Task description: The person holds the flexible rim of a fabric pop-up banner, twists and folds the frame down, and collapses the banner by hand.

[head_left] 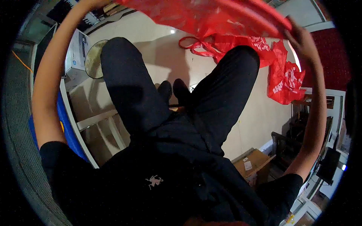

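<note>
A red plastic bag (pixel 211 17) is stretched between my raised arms along the top of the view. My right hand (pixel 301 39) is closed on its right end, the fingers partly blurred. At the upper left, my left hand (pixel 92 3) is cut off by the frame edge beside the bag's other end, and its fingers are hidden. More red bags with white print (pixel 288 81) lie crumpled on the floor beyond my knees, and a red loop handle (pixel 188 42) sticks out to their left.
A white box (pixel 77 52) and a round disc-like object (pixel 94 60) stand left of my knees. An open cardboard box (pixel 252 164) is at the lower right, near dark shelving (pixel 284 147). Something blue (pixel 71 128) lies beside my left arm.
</note>
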A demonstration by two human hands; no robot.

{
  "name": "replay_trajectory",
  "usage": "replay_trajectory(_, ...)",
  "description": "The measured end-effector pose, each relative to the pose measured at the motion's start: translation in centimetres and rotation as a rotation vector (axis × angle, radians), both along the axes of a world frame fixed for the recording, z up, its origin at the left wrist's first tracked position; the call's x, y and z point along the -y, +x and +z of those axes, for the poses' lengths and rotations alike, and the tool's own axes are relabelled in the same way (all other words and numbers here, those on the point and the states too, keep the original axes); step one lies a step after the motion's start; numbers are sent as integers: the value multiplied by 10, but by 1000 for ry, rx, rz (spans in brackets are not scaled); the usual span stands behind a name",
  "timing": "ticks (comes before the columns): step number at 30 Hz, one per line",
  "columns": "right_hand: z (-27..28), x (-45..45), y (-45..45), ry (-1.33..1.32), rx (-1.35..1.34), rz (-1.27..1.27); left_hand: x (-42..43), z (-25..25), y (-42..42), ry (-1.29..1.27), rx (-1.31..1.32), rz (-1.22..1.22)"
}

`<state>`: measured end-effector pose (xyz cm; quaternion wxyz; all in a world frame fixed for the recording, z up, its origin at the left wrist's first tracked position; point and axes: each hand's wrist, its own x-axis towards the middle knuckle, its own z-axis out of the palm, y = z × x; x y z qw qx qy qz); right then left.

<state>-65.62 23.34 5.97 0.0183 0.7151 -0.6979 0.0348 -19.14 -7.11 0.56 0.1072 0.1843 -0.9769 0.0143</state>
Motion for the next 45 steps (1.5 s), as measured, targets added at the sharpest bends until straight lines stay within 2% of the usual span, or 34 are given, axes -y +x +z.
replay_trajectory(1, -8, 1, 1, 209, -46, -112, 28, -39, 16, 33, 73, -53)
replay_trajectory(2, -28, -1, 3, 256, 224, -72, -7, -45, 5, 244, 208, 24)
replay_trajectory(3, -60, 6, -7, 255, 245, 115, -6, -74, 5, 288, 168, -153)
replay_trajectory(4, -63, 15, 23, 487, 138, -123, -3, -105, -2, 538, 313, 19)
replay_trajectory(5, -99, 32, 9, 666, 234, -120, -25, -111, -17, 745, 435, 152)
replay_trajectory(6, -114, 48, 11, 720, 31, -161, -2, -153, -25, 681, 568, 55)
replay_trajectory(7, -117, 65, 10, 775, -170, -199, 3, -159, -29, 660, 487, 76)
replay_trajectory(8, -117, 74, 6, 757, -274, -209, 9, -164, -33, 638, 406, 95)
replay_trajectory(9, -107, 73, 2, 663, -280, -198, 24, -146, -36, 527, 298, 84)
replay_trajectory(12, -56, 58, -15, 375, -268, -150, 45, -57, -37, 157, -16, 81)
replay_trajectory(15, 17, 24, -14, 113, -241, -108, 30, 46, -20, -179, -308, 54)
replay_trajectory(17, 56, 8, -12, -33, -241, -100, 10, 93, -4, -351, -461, 34)
replay_trajectory(19, 86, 2, -13, -141, -250, -107, -2, 115, 10, -462, -560, 23)
replay_trajectory(22, 83, 16, -17, -203, -271, -124, 4, 87, 16, -494, -561, 33)
replay_trajectory(24, 45, 54, -27, -113, -348, -177, 31, 22, 13, -428, -440, 42)
replay_trajectory(27, -55, 73, -17, 48, -418, -187, 53, -91, 8, -297, -297, 41)
replay_trajectory(28, -89, 55, 4, -78, -279, -136, 35, -114, 4, -204, -257, 77)
replay_trajectory(30, -113, 23, 33, -257, -126, 26, -18, -131, 4, -16, -172, 207)
replay_trajectory(31, -117, 9, 41, -237, -118, 23, -29, -137, 8, 3, -162, 206)
replay_trajectory(33, -117, -5, 49, -133, -38, 164, -42, -133, 16, -53, -158, 30)
replay_trajectory(36, -120, -16, 49, -262, -132, 203, -62, -106, 31, -12, -127, 107)
replay_trajectory(40, -99, -30, 44, -225, -198, 189, -85, -84, 31, 115, -92, -5)
replay_trajectory(43, -77, -35, 48, -278, -375, 179, -82, -82, 33, -1, -72, -81)
replay_trajectory(44, -75, -34, 51, -274, -371, 184, -78, -84, 36, -44, -44, -92)
replay_trajectory(45, -74, -32, 56, -267, -327, 198, -76, -85, 36, -45, -135, -91)
